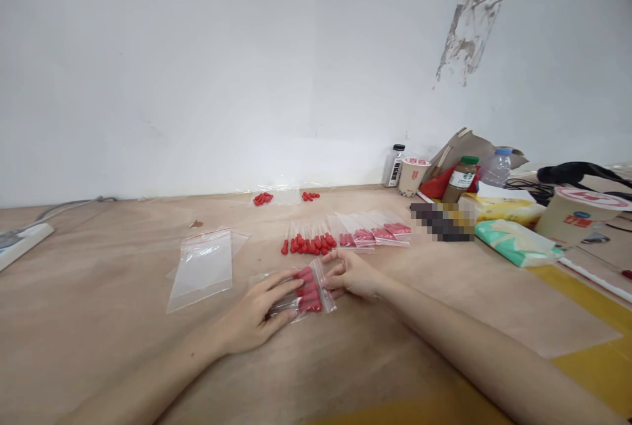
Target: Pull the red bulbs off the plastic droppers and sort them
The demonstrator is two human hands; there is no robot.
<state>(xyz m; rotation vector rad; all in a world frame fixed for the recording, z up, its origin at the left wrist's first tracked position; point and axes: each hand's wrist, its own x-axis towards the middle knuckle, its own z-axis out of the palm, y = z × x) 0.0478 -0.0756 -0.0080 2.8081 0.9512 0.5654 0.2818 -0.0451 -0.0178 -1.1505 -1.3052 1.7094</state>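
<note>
A clear zip-lock bag (310,290) with several red-bulbed droppers inside lies on the table in front of me. My left hand (261,310) holds it from the left, its fingers and thumb bent over the bag. At the bag's zip edge, on the right, the fingers of my right hand (348,275) are pinched together. Just beyond the hands lies a row of loose droppers with red bulbs (309,243). To their right, filled zip-lock bags (378,234) overlap one another. Flat zip-lock bags (205,264) without droppers lie to the left.
Small heaps of red rubber bulbs (263,199) lie near the wall. On the right stand a paper cup (413,178), a green-capped bottle (461,180) and a larger cup (567,218), beside a tissue pack (516,242). A white power strip (24,244) is at far left.
</note>
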